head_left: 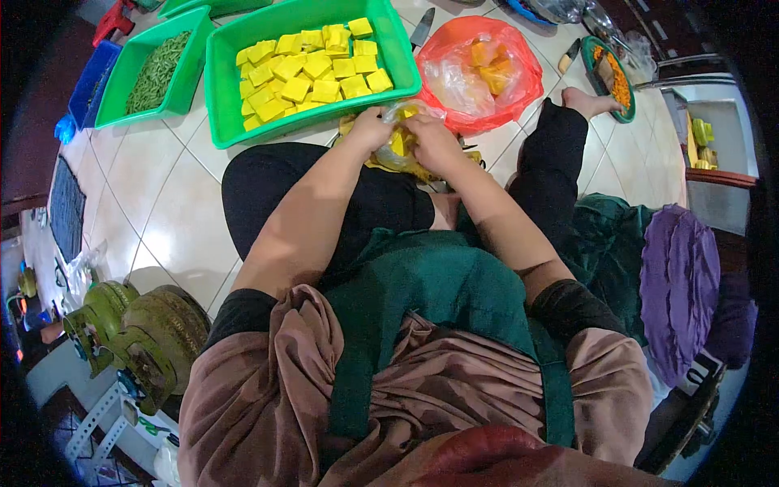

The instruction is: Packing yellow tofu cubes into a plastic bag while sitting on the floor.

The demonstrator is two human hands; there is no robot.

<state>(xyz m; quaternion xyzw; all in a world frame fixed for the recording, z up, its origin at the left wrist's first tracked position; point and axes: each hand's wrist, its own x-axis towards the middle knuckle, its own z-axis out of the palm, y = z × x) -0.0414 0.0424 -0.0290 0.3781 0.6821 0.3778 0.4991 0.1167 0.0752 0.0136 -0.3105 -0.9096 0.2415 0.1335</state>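
My left hand (369,129) and my right hand (433,143) grip opposite sides of the rim of a clear plastic bag (401,131), in front of my crossed legs. Yellow pieces, probably tofu, show inside the bag. Under it lies something yellowish, mostly hidden. Just beyond my left hand stands a green plastic basin (316,112) holding many yellow tofu blocks (296,89). Past my right hand is an open red plastic bag (481,122), with clear plastic and orange-yellow pieces (494,70) in it.
A knife (422,27) lies between basin and red bag; another (569,56) lies farther right. A green basin of cut green beans (157,73) stands left. A green plate (630,103) with orange shreds is near my foot. Green gas cylinders (161,332) stand at the lower left.
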